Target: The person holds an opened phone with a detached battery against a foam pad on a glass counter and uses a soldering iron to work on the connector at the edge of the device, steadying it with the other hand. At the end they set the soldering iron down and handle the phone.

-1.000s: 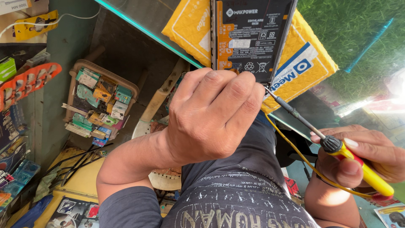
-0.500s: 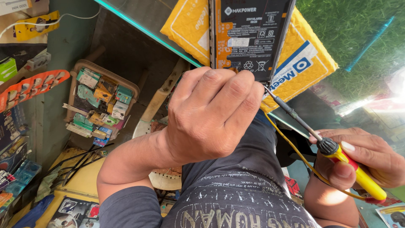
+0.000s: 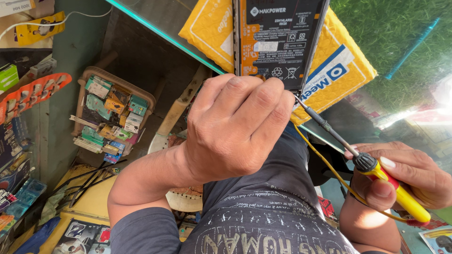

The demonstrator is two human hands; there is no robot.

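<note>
My left hand point(image 3: 230, 127) is curled into a fist around the lower end of an opened phone point(image 3: 278, 37), whose black battery and orange inner parts face me. My right hand point(image 3: 409, 176) grips a soldering iron point(image 3: 400, 193) by its yellow and red handle. The iron's dark shaft slants up to the left, and its tip point(image 3: 301, 102) meets the phone's bottom edge beside my left fingers. A thin yellow wire point(image 3: 325, 164) hangs from the same spot down toward my right wrist. My fingers hide the phone's lower end.
A yellow padded envelope point(image 3: 341, 66) lies behind the phone on a glass counter with a green edge point(image 3: 160, 35). Below on the left stands a brown basket point(image 3: 94, 75) of small boxes. Packets and blister cards hang on the left wall. My lap lies below.
My right hand and the soldering iron have drifted slightly down and to the left. The tip stays at the phone's lower edge, and my left hand keeps its grip.
</note>
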